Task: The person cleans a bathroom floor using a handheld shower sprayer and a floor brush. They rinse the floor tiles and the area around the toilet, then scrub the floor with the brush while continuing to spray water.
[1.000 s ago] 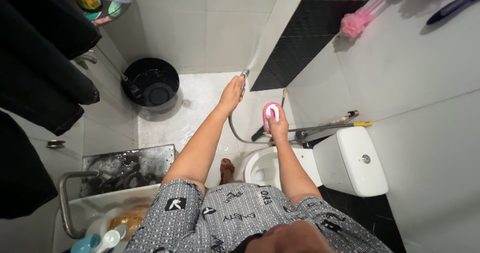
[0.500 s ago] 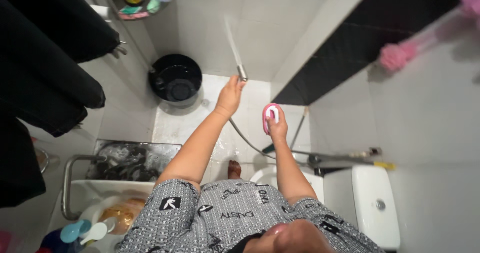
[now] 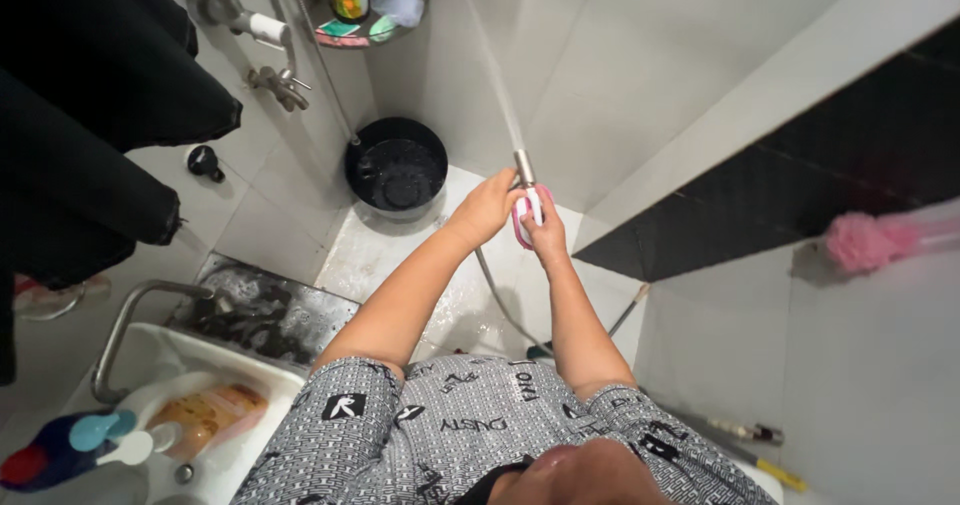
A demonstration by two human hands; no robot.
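At the far left, dark towels hang down over the wall. Below them, in the lower left corner, a white sink holds an orange bottle lying on its side, with a blue and red bottle at the sink's near edge and a curved metal rail just beside it. Up on the tiled wall sit the metal taps and, in the corner, a small shelf with a bottle and soap packets. Under the shelf a black bucket stands in the far corner of the wet floor.

The left hand is closed around a metal spray nozzle, which points up and sends a thin stream of water onto the white wall tiles. A grey hose runs down from that hand toward the floor. Touching it on the right, the right hand grips a pink and white scrubbing brush, held just beside the nozzle above the floor.

Further right, a band of black tiles crosses the wall, and a pink bath puff hangs near the right edge. A long handle with a yellow tip lies at the bottom right.
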